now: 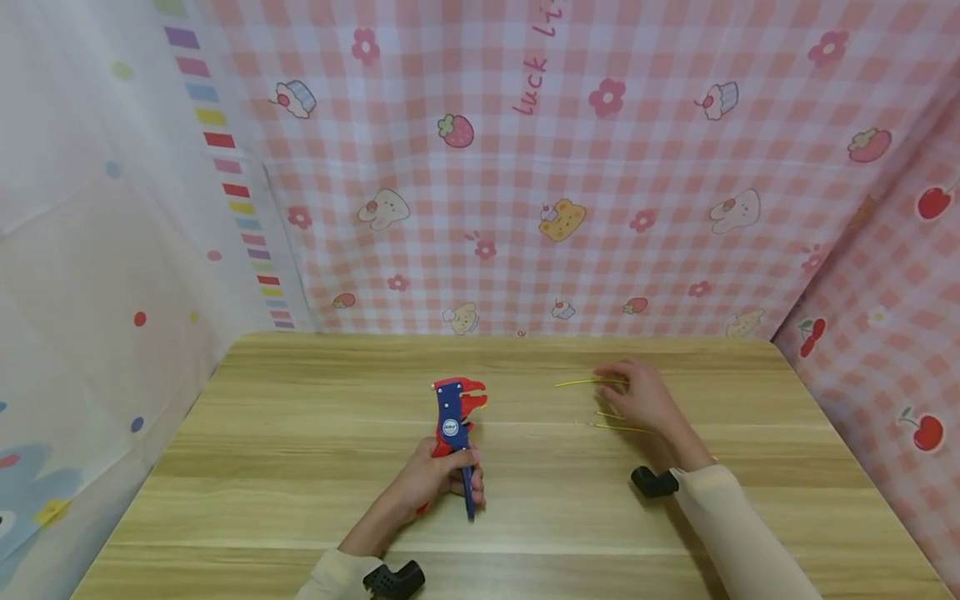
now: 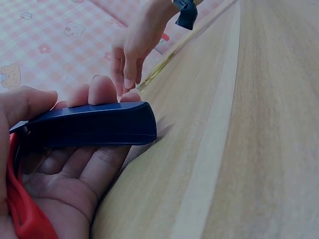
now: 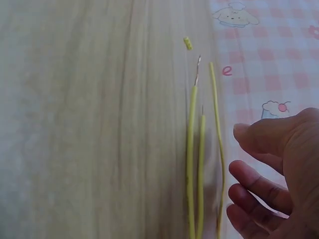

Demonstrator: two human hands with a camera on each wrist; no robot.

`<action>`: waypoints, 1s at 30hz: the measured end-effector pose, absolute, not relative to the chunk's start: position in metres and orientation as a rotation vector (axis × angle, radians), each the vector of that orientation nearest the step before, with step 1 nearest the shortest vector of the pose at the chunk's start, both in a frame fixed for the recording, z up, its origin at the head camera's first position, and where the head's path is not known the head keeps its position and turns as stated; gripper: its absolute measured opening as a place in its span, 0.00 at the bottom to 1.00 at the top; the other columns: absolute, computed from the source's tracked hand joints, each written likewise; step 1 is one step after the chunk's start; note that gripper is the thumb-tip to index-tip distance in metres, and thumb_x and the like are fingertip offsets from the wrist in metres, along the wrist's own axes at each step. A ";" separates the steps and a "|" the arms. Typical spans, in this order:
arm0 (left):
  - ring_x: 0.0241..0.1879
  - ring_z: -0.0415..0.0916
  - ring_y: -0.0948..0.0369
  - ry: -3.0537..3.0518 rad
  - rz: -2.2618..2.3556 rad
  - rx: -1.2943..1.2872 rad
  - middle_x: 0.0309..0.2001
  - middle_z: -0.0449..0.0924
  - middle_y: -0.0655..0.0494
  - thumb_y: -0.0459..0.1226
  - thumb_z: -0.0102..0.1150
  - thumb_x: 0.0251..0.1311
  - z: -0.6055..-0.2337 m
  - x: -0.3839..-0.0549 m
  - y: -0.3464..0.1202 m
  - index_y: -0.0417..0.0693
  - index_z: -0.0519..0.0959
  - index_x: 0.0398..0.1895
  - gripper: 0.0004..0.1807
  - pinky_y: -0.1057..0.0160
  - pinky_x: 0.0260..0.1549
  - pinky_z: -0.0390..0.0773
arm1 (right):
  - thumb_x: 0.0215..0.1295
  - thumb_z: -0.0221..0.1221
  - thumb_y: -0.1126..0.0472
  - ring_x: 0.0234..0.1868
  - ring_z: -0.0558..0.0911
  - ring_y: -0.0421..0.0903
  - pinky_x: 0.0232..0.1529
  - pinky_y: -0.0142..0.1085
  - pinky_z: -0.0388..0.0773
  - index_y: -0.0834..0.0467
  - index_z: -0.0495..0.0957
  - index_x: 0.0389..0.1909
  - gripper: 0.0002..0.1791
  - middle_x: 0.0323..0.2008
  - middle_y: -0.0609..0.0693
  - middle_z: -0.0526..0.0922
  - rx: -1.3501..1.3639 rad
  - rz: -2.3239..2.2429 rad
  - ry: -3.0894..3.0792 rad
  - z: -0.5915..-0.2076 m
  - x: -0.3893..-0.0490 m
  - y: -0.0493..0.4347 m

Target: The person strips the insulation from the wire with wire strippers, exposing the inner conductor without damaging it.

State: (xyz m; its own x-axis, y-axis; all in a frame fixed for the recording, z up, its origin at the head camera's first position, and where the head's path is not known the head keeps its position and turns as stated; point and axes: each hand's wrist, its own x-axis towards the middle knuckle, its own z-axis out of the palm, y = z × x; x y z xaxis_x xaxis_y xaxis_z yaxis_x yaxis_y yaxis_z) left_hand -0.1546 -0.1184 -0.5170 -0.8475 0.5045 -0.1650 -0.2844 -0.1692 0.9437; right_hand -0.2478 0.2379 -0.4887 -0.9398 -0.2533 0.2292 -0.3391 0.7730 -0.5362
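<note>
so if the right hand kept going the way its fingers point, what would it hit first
Probably the far yellow wire, lying at the right hand's fingertips on the table; whether they already touch is unclear.

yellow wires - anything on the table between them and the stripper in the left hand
Nothing visible. Bare wooden table lies between the yellow wires by the right hand and the wire stripper that the left hand grips. A tiny yellow insulation scrap lies just beyond the wire tips.

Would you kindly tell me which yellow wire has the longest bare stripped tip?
The leftmost wire in the right wrist view: its bare strands extend well past the insulation, unlike the other two.
</note>
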 end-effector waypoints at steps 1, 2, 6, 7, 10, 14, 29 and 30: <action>0.27 0.87 0.58 1.594 2.058 0.255 0.26 0.85 0.54 0.39 0.60 0.70 -0.517 -0.155 -0.118 0.36 0.71 0.46 0.14 0.54 0.35 0.90 | 0.65 0.65 0.63 0.52 0.81 0.63 0.55 0.59 0.76 0.64 0.85 0.50 0.14 0.49 0.63 0.85 0.464 0.893 -2.829 -0.489 -0.249 0.238; 0.27 0.87 0.58 1.589 2.060 0.258 0.26 0.85 0.54 0.39 0.60 0.70 -0.517 -0.155 -0.118 0.36 0.71 0.46 0.14 0.54 0.35 0.90 | 0.65 0.65 0.64 0.53 0.80 0.63 0.56 0.59 0.76 0.63 0.85 0.50 0.14 0.49 0.63 0.85 0.447 0.892 -2.837 -0.491 -0.250 0.238; 0.27 0.87 0.58 1.579 2.065 0.266 0.26 0.85 0.54 0.39 0.60 0.70 -0.518 -0.154 -0.118 0.35 0.71 0.46 0.15 0.54 0.36 0.90 | 0.66 0.64 0.65 0.52 0.80 0.63 0.55 0.58 0.76 0.62 0.86 0.47 0.11 0.48 0.62 0.85 0.407 0.893 -2.839 -0.495 -0.255 0.240; 0.27 0.87 0.58 1.578 2.066 0.268 0.26 0.85 0.54 0.39 0.60 0.70 -0.518 -0.154 -0.118 0.35 0.71 0.46 0.15 0.54 0.36 0.90 | 0.66 0.64 0.65 0.52 0.80 0.63 0.54 0.57 0.76 0.62 0.87 0.46 0.10 0.48 0.62 0.85 0.400 0.890 -2.835 -0.496 -0.256 0.240; 0.27 0.87 0.58 1.575 2.067 0.272 0.26 0.85 0.54 0.39 0.59 0.70 -0.517 -0.155 -0.118 0.36 0.71 0.46 0.14 0.54 0.36 0.90 | 0.65 0.65 0.66 0.50 0.80 0.62 0.53 0.57 0.76 0.62 0.87 0.44 0.08 0.46 0.62 0.85 0.407 0.881 -2.808 -0.499 -0.258 0.241; 0.27 0.87 0.57 1.568 2.066 0.267 0.26 0.85 0.53 0.39 0.60 0.71 -0.517 -0.155 -0.119 0.37 0.71 0.45 0.13 0.54 0.36 0.90 | 0.65 0.66 0.67 0.50 0.80 0.62 0.56 0.57 0.73 0.62 0.87 0.40 0.05 0.43 0.61 0.85 0.424 0.864 -2.783 -0.501 -0.260 0.241; 0.28 0.87 0.58 1.585 2.041 0.243 0.26 0.85 0.53 0.37 0.55 0.73 -0.517 -0.155 -0.119 0.33 0.71 0.47 0.13 0.54 0.38 0.90 | 0.68 0.63 0.68 0.44 0.80 0.56 0.51 0.53 0.76 0.60 0.82 0.34 0.03 0.37 0.57 0.84 0.452 0.825 -2.804 -0.499 -0.257 0.239; 0.28 0.87 0.57 1.585 2.041 0.242 0.27 0.85 0.53 0.37 0.55 0.73 -0.517 -0.155 -0.119 0.33 0.71 0.47 0.13 0.54 0.38 0.90 | 0.68 0.63 0.68 0.43 0.81 0.55 0.50 0.52 0.77 0.60 0.81 0.34 0.03 0.36 0.56 0.84 0.453 0.837 -2.802 -0.498 -0.256 0.240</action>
